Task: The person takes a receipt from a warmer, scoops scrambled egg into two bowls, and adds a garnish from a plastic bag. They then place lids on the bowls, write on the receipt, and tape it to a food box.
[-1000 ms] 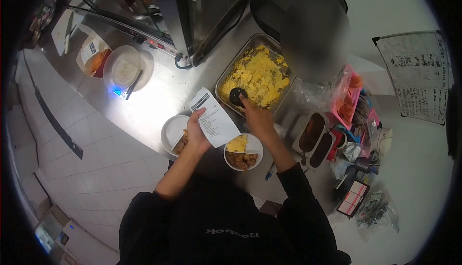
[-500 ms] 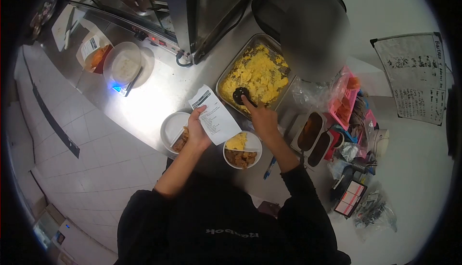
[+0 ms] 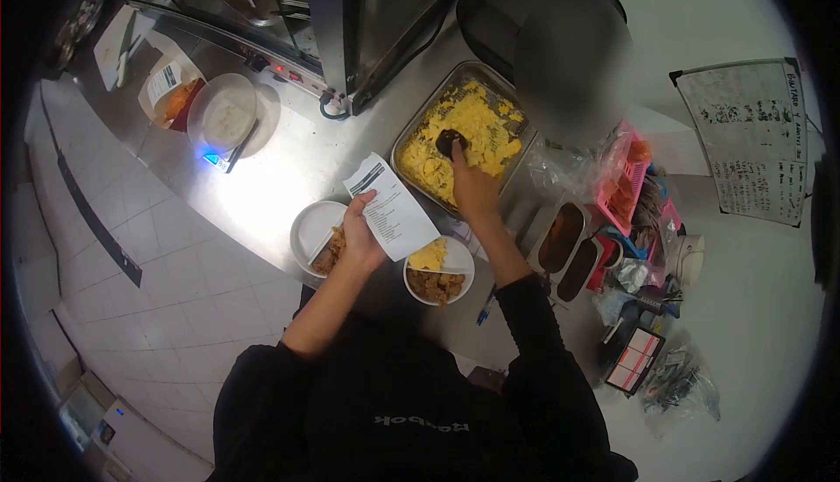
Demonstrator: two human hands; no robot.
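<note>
Holding a printed sheet [image 3: 398, 220], the left hand [image 3: 360, 241] lays its thumb over the paper; its other fingers are mostly hidden beneath. The sheet lies tilted between 2 white round containers, overlapping the rim of the right one. The right hand [image 3: 477, 195] grips a black utensil [image 3: 451, 142], its fingers curled together and 1 digit extended onto the dark head; the exact grip underneath cannot be told. The utensil's head meets yellow food [image 3: 472, 116] in a rectangular metal tray [image 3: 492, 80], set well in from the surface edge that borders the tiled floor.

The left container [image 3: 312, 226], at that edge, shows brown food beside its divider, next to the left hand. The right container [image 3: 462, 261], near the person's torso, holds yellow food in 1 compartment and brown chunks in the other. To the right of the tray stand 2 narrow metal pans [image 3: 564, 235] and a pink basket [image 3: 628, 186]; a pen [image 3: 486, 310] lies near the right sleeve. Toward the surface's far left end, a translucent tub [image 3: 229, 115] sits on a scale with a lit blue display [image 3: 212, 159].
</note>
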